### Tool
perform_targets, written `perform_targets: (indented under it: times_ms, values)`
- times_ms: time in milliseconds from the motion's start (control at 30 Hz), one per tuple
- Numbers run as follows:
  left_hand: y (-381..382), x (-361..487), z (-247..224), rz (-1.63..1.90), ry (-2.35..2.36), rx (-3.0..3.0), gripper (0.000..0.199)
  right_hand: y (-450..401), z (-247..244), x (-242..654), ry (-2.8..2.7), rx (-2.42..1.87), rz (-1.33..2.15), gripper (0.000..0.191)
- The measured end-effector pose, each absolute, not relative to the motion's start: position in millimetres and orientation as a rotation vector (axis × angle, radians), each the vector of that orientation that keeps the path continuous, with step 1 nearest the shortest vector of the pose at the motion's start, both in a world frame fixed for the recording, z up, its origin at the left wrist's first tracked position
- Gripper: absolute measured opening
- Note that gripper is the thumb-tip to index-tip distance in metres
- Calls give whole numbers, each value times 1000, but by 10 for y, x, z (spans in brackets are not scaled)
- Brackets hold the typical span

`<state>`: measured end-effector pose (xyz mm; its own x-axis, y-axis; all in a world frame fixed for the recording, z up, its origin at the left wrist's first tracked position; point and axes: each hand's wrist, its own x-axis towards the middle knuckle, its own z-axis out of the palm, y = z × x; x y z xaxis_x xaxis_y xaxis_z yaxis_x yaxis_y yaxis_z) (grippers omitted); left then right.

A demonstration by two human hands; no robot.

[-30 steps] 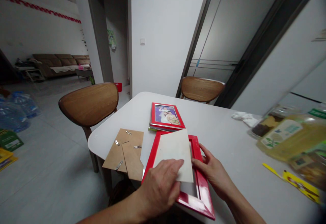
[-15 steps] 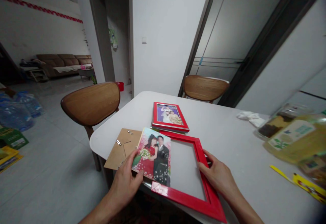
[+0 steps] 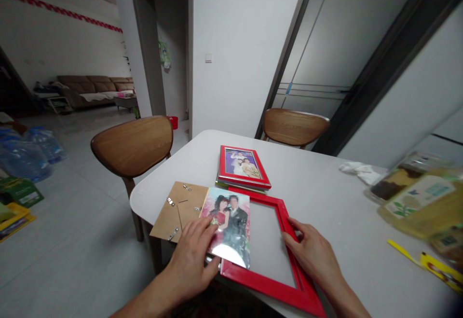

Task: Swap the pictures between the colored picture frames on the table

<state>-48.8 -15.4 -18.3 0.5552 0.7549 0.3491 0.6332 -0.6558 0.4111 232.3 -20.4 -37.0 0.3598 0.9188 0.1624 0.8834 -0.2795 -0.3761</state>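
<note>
One glossy photo (image 3: 235, 231) of a couple lies slantwise across the left side of an open red frame (image 3: 267, 284), its left edge over the brown backing board (image 3: 168, 214). The left hand (image 3: 191, 255) has its fingers laid on the photo's lower left part, the thumb by the bottom edge (whether it pinches the photo, I cannot tell). The right hand (image 3: 311, 250) grasps the open red frame by its right side, thumb at the inner edge, and the pale worktop (image 3: 311, 187) shows through the opening. The backing board, with small metal clips (four can be seen), juts past the worktop's left edge. Just beyond the open red frame lies a second red frame (image 3: 265, 178) with a picture (image 3: 242, 163) in it. Well to the right are a crumpled white cloth (image 3: 360, 171), a bottle of yellow liquid (image 3: 415, 207) and a yellow tool (image 3: 403, 253) (its kind is unclear). Wooden chairs (image 3: 137, 144) stand at the worktop's left and far sides.
</note>
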Motion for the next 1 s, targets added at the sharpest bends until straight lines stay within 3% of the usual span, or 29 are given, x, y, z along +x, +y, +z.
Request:
perform_targets:
  times_ms: [167,467,633,767,833,1000]
  values:
    - [-147,-386,-162,563,1055,2580,58,-236,-385,2311,-1550,-2211,135,47]
    - [-83,-310,-289,558,1085,2694,49,-268,-437,2294,-1529,-2152,120,43]
    - [12,-378,-227,875,1023,2633,44,-263,-427,2286,-1500,-2110,139,42]
    - [112,-480,31,1236,1123,2197,36,-305,-271,2218,-1414,-1899,100,37]
    - [132,-467,132,1349,1186,1845,30,-336,-161,2108,-1330,-1778,219,36]
    - [-6,-107,147,1407,830,1065,33,-335,-47,1666,-960,-1448,1075,45]
